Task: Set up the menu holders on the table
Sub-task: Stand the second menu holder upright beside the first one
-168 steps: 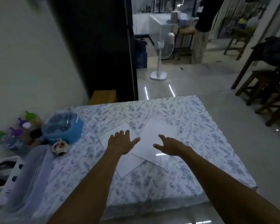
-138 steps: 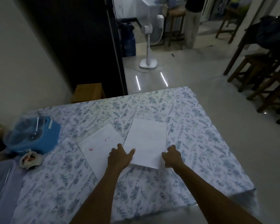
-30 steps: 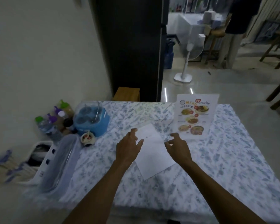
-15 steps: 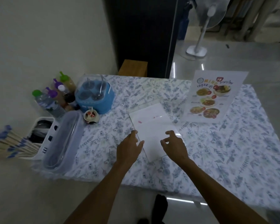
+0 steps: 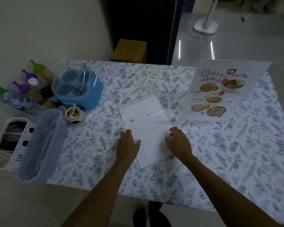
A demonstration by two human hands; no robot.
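Observation:
One clear menu holder point(image 5: 220, 90) stands upright at the table's far right, showing a colourful food menu. A second holder point(image 5: 146, 126) lies flat in the middle of the floral tablecloth point(image 5: 88, 145), its white back up. My left hand point(image 5: 127, 145) rests on its left edge, fingers apart. My right hand point(image 5: 179, 142) touches its right edge with curled fingers. Neither hand has lifted it.
A blue condiment caddy point(image 5: 79, 89) with glass jars, a small sauce cup point(image 5: 74, 113), several bottles point(image 5: 23, 92), a clear lidded box point(image 5: 39, 145) and a white cutlery basket point(image 5: 8, 141) line the left side. A wooden stool point(image 5: 129, 51) stands beyond the table.
The first holder now stands upright at the right with its menu showing. My view has tilted down and closer, and both hands have slid back along the flat holder's edges.

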